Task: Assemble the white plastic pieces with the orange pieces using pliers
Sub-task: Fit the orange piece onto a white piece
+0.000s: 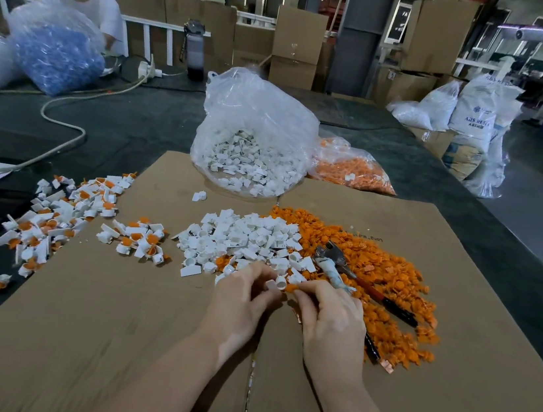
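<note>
**White plastic piece** (279, 281): small moulded ring with a flat tab, pinched in the fingertips of the left hand (243, 300) just in front of the loose heap of white pieces (245, 237). Judged very light, rigid and smooth, so apt to slip or skitter. Best held by the tab, leaving the ring's mouth free.

**Orange piece** (292, 287): pinched by the right hand (328, 317), touching or nearly touching the white piece at its 3 o'clock. Judged equally light and stiff, thin at the edges. Grip by the rim.

**Pliers** (341, 267): the right hand also curls round them, metal head pointing to 11 o'clock over the orange heap (392, 277), dark handles trailing to 5 o'clock. Heavier than anything else here, and likely to crush a part if squeezed hard.

**Finished stock** (65, 213): white-and-orange assemblies scattered at 9 o'clock on the cardboard sheet (107, 340) covering the bench.

**Reserve**: bag of white parts (254, 141) at 12 o'clock, bag of orange parts (354, 171) at 1 o'clock.
</note>
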Motion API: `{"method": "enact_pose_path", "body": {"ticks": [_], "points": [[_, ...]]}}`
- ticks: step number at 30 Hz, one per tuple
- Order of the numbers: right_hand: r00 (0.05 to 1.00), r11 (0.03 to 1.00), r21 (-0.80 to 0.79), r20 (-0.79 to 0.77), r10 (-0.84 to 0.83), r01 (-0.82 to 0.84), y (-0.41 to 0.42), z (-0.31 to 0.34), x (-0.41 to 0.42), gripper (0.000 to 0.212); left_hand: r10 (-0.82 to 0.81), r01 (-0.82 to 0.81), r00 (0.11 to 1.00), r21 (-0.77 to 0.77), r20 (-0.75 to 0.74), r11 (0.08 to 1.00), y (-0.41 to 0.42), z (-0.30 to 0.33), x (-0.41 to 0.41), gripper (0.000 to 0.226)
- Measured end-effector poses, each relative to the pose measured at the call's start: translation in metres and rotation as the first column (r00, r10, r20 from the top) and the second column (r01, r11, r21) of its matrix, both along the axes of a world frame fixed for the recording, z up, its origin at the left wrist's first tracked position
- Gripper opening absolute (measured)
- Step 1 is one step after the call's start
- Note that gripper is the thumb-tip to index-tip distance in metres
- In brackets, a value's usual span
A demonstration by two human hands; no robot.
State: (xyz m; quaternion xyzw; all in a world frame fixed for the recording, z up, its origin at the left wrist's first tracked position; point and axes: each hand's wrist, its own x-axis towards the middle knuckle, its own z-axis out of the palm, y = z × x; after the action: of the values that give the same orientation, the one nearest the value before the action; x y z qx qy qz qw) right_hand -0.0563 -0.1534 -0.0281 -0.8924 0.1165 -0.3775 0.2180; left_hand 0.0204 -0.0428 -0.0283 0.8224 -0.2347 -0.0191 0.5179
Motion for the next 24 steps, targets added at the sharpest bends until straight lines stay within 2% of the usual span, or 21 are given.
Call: {"method": "enact_pose_path", "body": {"ticks": [4, 8, 14, 20, 24], "points": [[1.0, 1.0, 0.0, -0.015, 0.009, -0.009, 0.0002, 0.0004, -0.0008, 0.008, -0.046, 0.045, 0.998, -0.03, -0.037, 0.999, 0.0016, 0.0015, 0.0016, 0.019], [0.999, 0.999, -0.038, -0.04, 0.001, -0.003, 0.001, 0.0003, 0.0004, 0.01, -0.061, 0.038, 0.986, -0.145, -0.156, 0.989, 0.0032, 0.0026, -0.0012, 0.016], [0.998, 0.994, -0.113, -0.057, -0.017, 0.011, 0.0013, -0.0006, 0.0014, 0.02, -0.083, 0.059, 0.98, -0.134, -0.182, 0.989, 0.0034, 0.005, -0.0021, 0.006], [0.999, 0.977, -0.209, -0.031, 0.021, -0.027, 0.0009, -0.0016, 0.0016, 0.028, -0.108, 0.067, 0.962, -0.167, -0.25, 0.984, 0.0035, 0.0052, -0.0048, 0.006], [0.998, 0.971, -0.233, -0.057, 0.037, -0.05, 0.0007, -0.0032, 0.0023, 0.03, -0.116, 0.083, 0.965, -0.146, -0.235, 0.986, 0.0031, 0.0048, -0.0063, 0.009]]}}
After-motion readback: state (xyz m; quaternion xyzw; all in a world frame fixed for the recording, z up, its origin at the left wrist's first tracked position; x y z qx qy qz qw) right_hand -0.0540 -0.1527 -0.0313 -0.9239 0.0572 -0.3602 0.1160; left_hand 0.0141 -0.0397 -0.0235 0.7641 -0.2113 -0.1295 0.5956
